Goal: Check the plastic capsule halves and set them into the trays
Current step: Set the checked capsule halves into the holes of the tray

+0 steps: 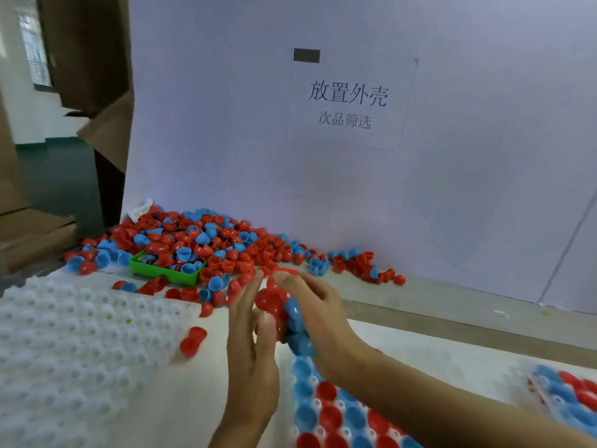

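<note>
Both my hands meet above the table's middle, cupping a handful of red and blue capsule halves (pixel 277 305) between them. My left hand (pixel 250 347) has its fingers stretched nearly straight against the bunch. My right hand (pixel 319 315) curls over the top of the halves. A big pile of red and blue halves (pixel 200 240) lies against the white wall. Under my right forearm a white tray (pixel 336 412) holds rows of seated red and blue halves. An empty white tray (pixel 80 344) with bumps lies at the left.
A green box (pixel 161 271) sits half buried in the pile. Two loose red halves (pixel 193 341) lie beside the empty tray. Another filled tray (pixel 568 392) shows at the right edge. A paper sign (pixel 349 101) hangs on the wall. Cardboard boxes (pixel 29 234) stand at the left.
</note>
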